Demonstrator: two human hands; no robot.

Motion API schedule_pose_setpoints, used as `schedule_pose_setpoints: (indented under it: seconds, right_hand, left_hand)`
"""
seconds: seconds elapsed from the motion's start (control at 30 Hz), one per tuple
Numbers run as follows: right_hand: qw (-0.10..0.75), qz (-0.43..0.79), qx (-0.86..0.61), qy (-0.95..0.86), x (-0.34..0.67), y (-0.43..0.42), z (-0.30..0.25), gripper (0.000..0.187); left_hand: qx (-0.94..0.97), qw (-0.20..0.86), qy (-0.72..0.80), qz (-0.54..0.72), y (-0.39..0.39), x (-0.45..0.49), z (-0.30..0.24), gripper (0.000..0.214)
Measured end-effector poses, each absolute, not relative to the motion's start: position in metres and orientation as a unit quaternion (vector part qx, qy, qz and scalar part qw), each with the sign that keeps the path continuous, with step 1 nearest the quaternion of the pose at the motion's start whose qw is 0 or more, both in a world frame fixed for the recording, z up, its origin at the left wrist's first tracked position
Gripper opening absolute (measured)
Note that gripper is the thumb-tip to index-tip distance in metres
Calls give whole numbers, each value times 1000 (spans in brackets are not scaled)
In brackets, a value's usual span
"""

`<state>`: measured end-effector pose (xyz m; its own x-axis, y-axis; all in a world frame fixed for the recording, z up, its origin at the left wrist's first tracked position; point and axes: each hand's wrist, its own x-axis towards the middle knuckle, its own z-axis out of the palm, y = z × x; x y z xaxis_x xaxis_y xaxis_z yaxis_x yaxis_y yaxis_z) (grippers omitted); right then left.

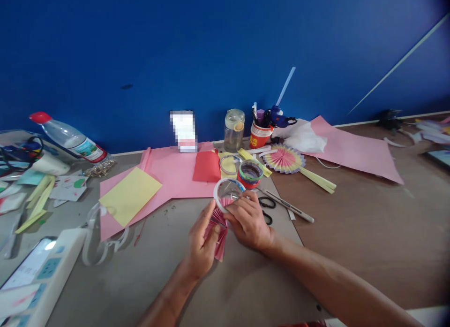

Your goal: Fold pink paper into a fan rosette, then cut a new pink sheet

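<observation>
My left hand [203, 246] is closed on a pink pleated paper fan [220, 245], thumb across its folds. Just right of it, my right hand [250, 219] grips a white roll of tape [216, 195], which stands on edge above the fan. The fingertips of both hands nearly meet at the fan's upper part, and the fingers hide some of the folds. Beyond the tape roll sit stacked rolls of coloured tape [250, 174]. Black-handled scissors [267, 202] lie partly behind my right hand, beside a utility knife [288, 206].
Pink paper [165, 172], a yellow sheet [131, 195] and a red packet [206, 166] lie ahead. A finished-looking round paper fan [284, 159] lies right, near a cup of pens [259, 135] and a glass jar [234, 130]. A power strip [59, 270] and bottle [72, 138] are left.
</observation>
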<state>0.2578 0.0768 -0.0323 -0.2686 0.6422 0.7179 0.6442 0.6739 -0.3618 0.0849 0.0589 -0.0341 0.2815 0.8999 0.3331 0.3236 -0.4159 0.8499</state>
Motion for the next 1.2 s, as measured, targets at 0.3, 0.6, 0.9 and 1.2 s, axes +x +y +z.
schedule_pose_setpoints:
  seconds: [0.3, 0.6, 0.9, 1.2]
  right_hand:
    - [435, -6, -393, -810, 256, 78, -30, 6]
    - [406, 0, -399, -822, 264, 74, -23, 12]
    - [406, 17, -408, -818, 264, 76, -19, 17]
    - [419, 67, -410, -807, 266, 76, -20, 20]
  left_hand:
    - [714, 228, 458, 479, 68, 78, -26, 9]
    - [762, 141, 427, 466, 65, 74, -20, 9]
    - [746, 188, 432, 471, 67, 71, -22, 8]
    - [751, 177, 426, 473, 70, 69, -22, 10]
